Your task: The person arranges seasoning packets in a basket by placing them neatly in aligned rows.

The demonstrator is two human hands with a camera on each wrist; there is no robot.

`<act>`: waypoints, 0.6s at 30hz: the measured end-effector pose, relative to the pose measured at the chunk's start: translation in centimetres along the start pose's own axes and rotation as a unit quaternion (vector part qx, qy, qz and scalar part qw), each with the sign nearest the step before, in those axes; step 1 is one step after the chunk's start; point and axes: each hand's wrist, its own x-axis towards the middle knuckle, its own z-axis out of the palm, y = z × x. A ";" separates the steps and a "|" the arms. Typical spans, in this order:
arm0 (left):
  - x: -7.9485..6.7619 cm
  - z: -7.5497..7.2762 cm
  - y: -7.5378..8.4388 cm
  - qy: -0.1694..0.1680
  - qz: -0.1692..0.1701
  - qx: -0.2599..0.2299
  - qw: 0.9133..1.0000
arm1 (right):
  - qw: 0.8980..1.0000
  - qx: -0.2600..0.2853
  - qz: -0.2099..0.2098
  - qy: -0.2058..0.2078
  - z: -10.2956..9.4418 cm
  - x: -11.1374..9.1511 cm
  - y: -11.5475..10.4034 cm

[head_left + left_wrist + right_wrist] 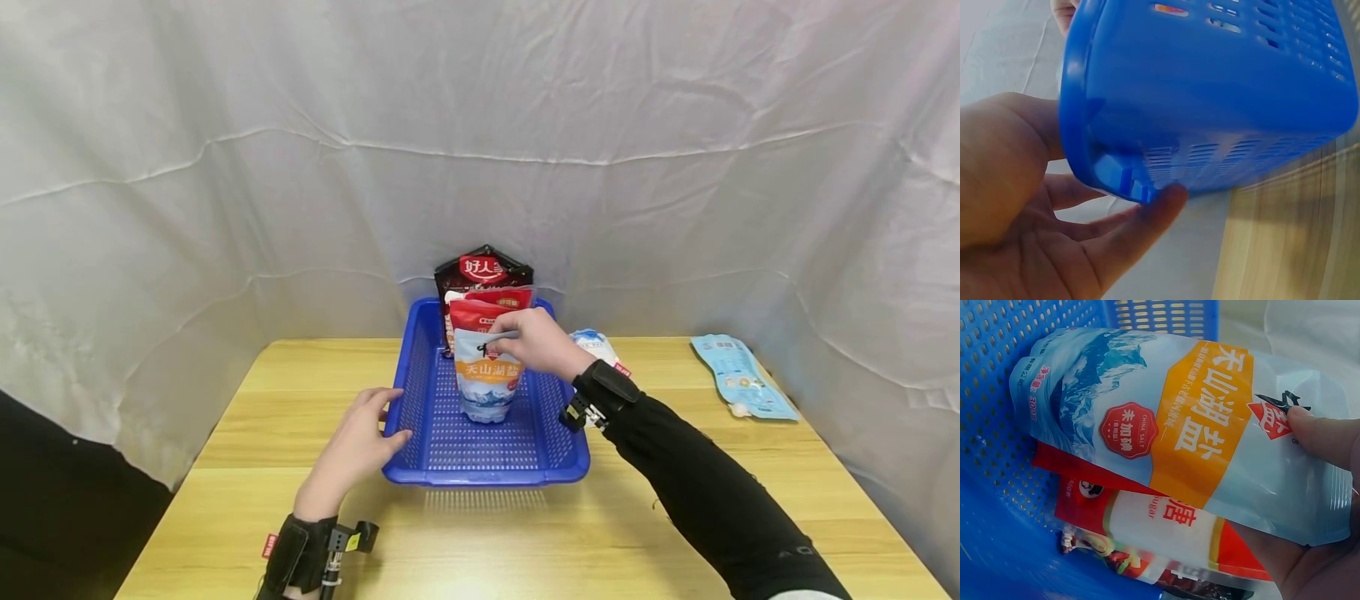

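A blue plastic basket (486, 477) with perforated walls stands mid-table. At its left rim is my left hand (360, 446); in the left wrist view the thumb reaches over the rim while the fingers (1160, 209) curl by the outer wall. My right hand (542, 342) pinches the top of a light blue and orange salt pouch (1197, 434), thumb across its front. The pouch hangs upright inside the basket. Behind it are a red-and-white sugar pouch (1141, 512) and a black seasoning bag (447, 279), both standing toward the basket's back.
Right of the basket, a white-and-blue pouch (592, 340) lies partly hidden by my right hand and wrist. A light blue spouted pouch (742, 379) lies flat near the table's right edge. Grey-white cloth (480, 167) hangs behind the wooden table (480, 550).
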 end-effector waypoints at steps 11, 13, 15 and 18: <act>0.1 0.1 0.0 -0.001 0.001 -0.011 1.000 | 1.000 -0.012 0.019 -0.008 0.7 0.0 -0.5; 0.1 0.1 0.1 -0.003 0.001 -0.009 1.000 | 0.999 -0.021 0.024 -0.008 0.6 -0.1 -0.5; 0.2 0.0 0.2 -0.004 0.002 -0.008 1.000 | 0.999 -0.024 0.032 -0.008 0.6 -0.2 -0.6; 0.2 0.0 0.3 -0.005 0.003 -0.007 1.000 | 0.999 -0.017 0.044 -0.006 0.3 -0.6 -0.6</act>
